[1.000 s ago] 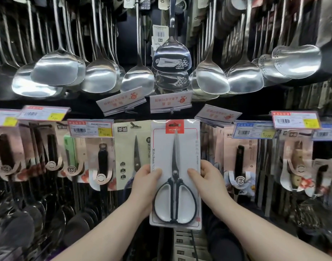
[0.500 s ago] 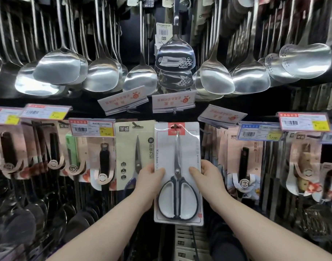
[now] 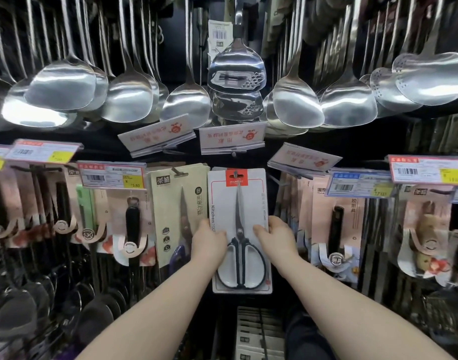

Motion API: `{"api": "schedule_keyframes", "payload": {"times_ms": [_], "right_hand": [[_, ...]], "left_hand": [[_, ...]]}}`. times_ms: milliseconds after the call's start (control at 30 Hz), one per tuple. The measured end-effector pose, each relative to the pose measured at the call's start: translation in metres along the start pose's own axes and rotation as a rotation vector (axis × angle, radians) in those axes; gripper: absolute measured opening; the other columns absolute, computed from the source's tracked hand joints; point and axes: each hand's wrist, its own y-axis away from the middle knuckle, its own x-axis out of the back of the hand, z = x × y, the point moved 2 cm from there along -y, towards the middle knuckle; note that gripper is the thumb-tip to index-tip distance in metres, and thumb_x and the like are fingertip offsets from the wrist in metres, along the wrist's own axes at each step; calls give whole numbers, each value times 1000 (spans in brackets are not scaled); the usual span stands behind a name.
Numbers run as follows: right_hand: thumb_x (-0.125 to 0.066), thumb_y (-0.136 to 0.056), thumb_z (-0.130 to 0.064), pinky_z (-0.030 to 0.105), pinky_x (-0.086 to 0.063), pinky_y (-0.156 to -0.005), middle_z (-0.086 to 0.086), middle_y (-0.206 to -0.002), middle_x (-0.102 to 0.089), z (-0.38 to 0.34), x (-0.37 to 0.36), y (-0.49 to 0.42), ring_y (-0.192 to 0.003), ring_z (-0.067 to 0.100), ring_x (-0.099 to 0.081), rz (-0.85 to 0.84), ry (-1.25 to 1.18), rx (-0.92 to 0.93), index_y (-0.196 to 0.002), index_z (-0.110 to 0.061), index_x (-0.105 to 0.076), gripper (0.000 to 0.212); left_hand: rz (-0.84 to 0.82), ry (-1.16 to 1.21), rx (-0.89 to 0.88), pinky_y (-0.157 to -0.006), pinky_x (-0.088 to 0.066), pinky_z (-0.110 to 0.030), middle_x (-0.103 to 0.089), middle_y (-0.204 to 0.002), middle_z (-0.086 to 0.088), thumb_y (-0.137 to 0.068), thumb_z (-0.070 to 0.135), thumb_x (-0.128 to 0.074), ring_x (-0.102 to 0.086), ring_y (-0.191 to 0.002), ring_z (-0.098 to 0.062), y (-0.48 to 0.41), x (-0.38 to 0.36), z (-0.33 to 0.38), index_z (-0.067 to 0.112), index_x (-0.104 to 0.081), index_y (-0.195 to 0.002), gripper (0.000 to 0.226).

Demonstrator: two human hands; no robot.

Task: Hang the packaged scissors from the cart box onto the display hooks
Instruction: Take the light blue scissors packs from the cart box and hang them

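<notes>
A white card of packaged scissors [image 3: 251, 203] with black handles and a red top tab hangs upright in the middle of the display. A hook tip [image 3: 235, 174] shows through the hole in the red tab. My left hand [image 3: 208, 241] pinches the card's left edge with the thumb on its front. On the right edge, my right hand [image 3: 274, 239] holds it the same way. Both hands sit about halfway down the card. The cart box is partly visible below as stacked white packs [image 3: 259, 333].
A beige pack of scissors [image 3: 178, 211] hangs just left of the white card. Packaged peelers and kitchen tools hang on both sides under price tags [image 3: 111, 178]. Steel ladles and spatulas [image 3: 186, 105] hang in a row above. Flipped-up sign holders [image 3: 231, 137] stick out over the hook.
Both hands have pushed the card up and back toward the display. Its red tab now sits over the hook, where before it was lower and in front.
</notes>
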Motion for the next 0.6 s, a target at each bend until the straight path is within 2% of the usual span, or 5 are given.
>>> {"api": "schedule_keyframes", "payload": {"times_ms": [133,300,367,500,600], "right_hand": [[-52,-90,-17,25,-39,-73,-3,-91,-58,2,-2,-4,-84,16,-52,0,10,-4,-106,-11,-60,19],[-50,-92,-16,23,-37,-76,-4,-95,-57,1,-1,-7,-87,14,-51,-9,0,-4,-111,-12,-59,21],[-50,-93,-14,21,-36,-77,0,-101,-60,0,-1,-6,-89,13,-50,-28,-1,-15,-113,-10,-58,22],[-49,-94,-15,21,-35,-77,6,-116,-63,-3,1,-4,-91,14,-50,-43,17,-33,-117,-8,-55,24],[-53,-91,-21,28,-43,-82,9,-124,-58,-3,3,-3,-105,24,-57,-46,202,-8,-121,-9,-48,32]], "left_hand": [[-10,70,6,-92,-41,-29,-59,-130,-16,-90,10,-54,-54,-119,-33,4,-4,0,4,-47,-130,41],[-58,109,-78,-82,-34,-14,-61,-129,-6,-90,9,-59,-56,-114,-19,15,-6,-1,11,-47,-132,44],[-97,36,-143,-88,-37,-17,-56,-135,-7,-89,11,-60,-53,-119,-19,17,-7,-2,11,-43,-136,50],[-228,-276,-221,-113,-27,-31,-25,-155,-15,-90,26,-61,-29,-143,-26,22,-8,-7,10,-20,-151,75],[-320,-442,-257,-118,-17,-34,8,-161,-19,-91,36,-59,-8,-150,-28,30,-6,-9,16,-3,-155,87]]}}
